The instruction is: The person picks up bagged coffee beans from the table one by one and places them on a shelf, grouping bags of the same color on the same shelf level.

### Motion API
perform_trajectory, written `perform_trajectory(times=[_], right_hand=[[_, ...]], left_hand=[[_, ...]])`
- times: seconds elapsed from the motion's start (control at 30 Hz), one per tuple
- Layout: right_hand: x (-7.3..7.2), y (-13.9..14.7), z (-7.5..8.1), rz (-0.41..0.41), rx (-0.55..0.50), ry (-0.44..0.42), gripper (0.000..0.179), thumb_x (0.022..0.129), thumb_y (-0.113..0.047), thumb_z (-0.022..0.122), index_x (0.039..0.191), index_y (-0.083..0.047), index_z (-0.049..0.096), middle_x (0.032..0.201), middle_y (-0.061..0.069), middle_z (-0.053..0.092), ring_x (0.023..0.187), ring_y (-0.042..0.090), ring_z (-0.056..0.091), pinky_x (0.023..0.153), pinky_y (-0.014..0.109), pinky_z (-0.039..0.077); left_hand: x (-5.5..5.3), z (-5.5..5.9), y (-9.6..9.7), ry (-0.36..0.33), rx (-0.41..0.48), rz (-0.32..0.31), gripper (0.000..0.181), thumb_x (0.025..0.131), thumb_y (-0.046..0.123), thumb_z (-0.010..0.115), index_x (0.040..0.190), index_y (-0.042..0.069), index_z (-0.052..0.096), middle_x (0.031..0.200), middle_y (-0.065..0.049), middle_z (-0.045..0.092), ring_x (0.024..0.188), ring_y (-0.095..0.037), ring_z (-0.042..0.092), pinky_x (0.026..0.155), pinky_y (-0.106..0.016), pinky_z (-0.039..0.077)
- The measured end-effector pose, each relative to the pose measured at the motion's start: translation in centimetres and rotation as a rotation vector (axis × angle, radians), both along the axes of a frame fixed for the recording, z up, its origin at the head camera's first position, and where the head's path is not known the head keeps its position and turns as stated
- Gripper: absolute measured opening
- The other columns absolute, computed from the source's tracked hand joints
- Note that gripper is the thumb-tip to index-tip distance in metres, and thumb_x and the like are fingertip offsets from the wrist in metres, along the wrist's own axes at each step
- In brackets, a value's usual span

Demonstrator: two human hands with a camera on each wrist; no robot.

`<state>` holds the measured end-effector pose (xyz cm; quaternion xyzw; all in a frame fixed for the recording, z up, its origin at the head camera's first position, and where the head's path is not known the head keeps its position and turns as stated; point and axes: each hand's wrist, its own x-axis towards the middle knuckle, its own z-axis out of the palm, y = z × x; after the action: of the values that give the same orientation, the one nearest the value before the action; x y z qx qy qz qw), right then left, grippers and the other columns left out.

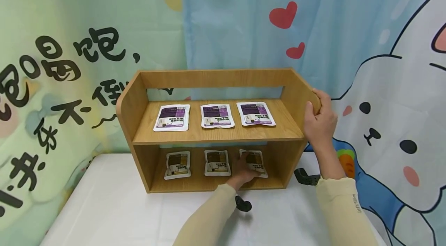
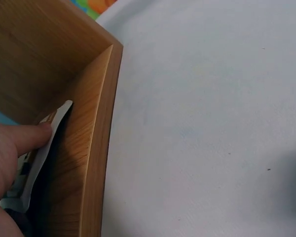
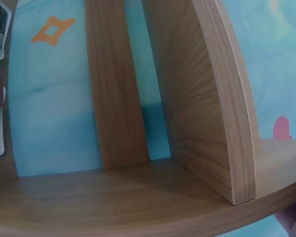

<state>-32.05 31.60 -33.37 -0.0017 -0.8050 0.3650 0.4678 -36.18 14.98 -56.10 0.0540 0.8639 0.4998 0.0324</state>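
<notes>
A two-tier wooden shelf (image 1: 216, 137) stands on the white table. My left hand (image 1: 244, 170) reaches into its lower tier and holds the rightmost brown-and-white packet (image 1: 258, 163) by its left side. In the left wrist view, a finger of the left hand (image 2: 10, 158) lies against the edge of this packet (image 2: 44, 153), close over the bottom board. My right hand (image 1: 320, 120) grips the upper front edge of the shelf's right side panel, thumb in front and the other fingers mostly hidden behind.
Two more brown packets, one on the left (image 1: 177, 164) and one in the middle (image 1: 217, 163), share the lower tier. Three purple-and-white packets (image 1: 217, 116) lie in a row on the upper tier. A printed curtain (image 1: 226, 17) hangs behind the white table (image 1: 115, 207).
</notes>
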Motion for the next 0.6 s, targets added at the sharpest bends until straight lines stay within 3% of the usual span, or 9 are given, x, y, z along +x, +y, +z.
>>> perform_trajectory(times=[0.23, 0.6], right_hand=[[0.07, -0.2, 0.2, 0.008, -0.007, -0.014, 0.037, 0.098, -0.022, 0.049, 0.134, -0.018, 0.054, 0.105, 0.016, 0.067, 0.078, 0.035, 0.064, 0.058, 0.007, 0.036], [-0.26, -0.31, -0.13, -0.011, -0.016, -0.016, 0.037, 0.098, -0.022, 0.048, 0.134, -0.018, 0.054, 0.104, 0.017, 0.066, 0.073, 0.028, 0.059, 0.056, 0.008, 0.036]], left_hand=[[0.26, 0.15, 0.11, -0.042, -0.034, 0.022, 0.085, 0.069, 0.024, 0.088, 0.142, 0.021, 0.044, 0.153, -0.019, 0.02, 0.14, -0.039, 0.019, 0.106, -0.053, 0.03], [-0.5, -0.47, -0.25, -0.048, -0.063, 0.004, 0.087, 0.07, 0.029, 0.087, 0.144, 0.023, 0.043, 0.152, -0.022, 0.017, 0.14, -0.041, 0.016, 0.104, -0.051, 0.034]])
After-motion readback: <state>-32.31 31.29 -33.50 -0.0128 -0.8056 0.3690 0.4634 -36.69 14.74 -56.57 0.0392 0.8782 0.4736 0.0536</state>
